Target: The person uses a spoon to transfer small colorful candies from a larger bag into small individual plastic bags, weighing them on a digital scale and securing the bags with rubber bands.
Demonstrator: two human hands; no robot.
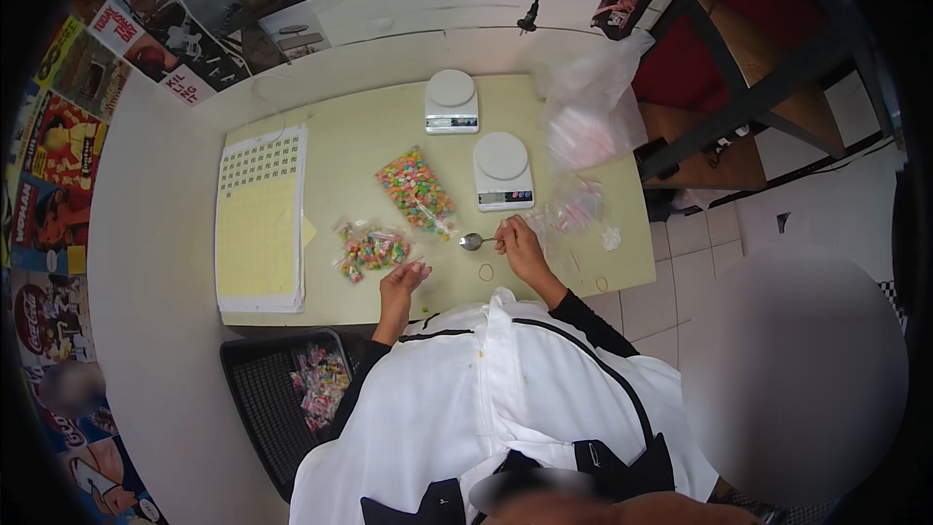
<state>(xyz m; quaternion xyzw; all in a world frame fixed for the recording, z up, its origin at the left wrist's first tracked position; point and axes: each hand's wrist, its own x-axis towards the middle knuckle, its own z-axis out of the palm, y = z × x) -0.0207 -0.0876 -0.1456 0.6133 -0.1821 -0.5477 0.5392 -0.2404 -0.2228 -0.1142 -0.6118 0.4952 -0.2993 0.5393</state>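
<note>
My right hand [519, 242] grips the handle of a metal spoon [471, 241], its bowl pointing left over the table. Just beyond the spoon lies a large clear bag of small multicoloured candies [417, 193]. My left hand [405, 284] has its fingers drawn together beside a pile of small filled candy bags [373, 248]. A thin reddish strip shows at its fingertips, but whether they pinch a bag is unclear. Beyond my right hand stands a white kitchen scale [503, 169]. A second white scale [451, 100] is farther back.
Small clear zip bags [578, 205] and a large translucent plastic bag [594, 117] lie at the right. Label sheets [261, 233] cover the left side. A rubber band [486, 273] lies near the front edge. Below left, a black plastic basket [262, 386] holds many small packets [321, 384].
</note>
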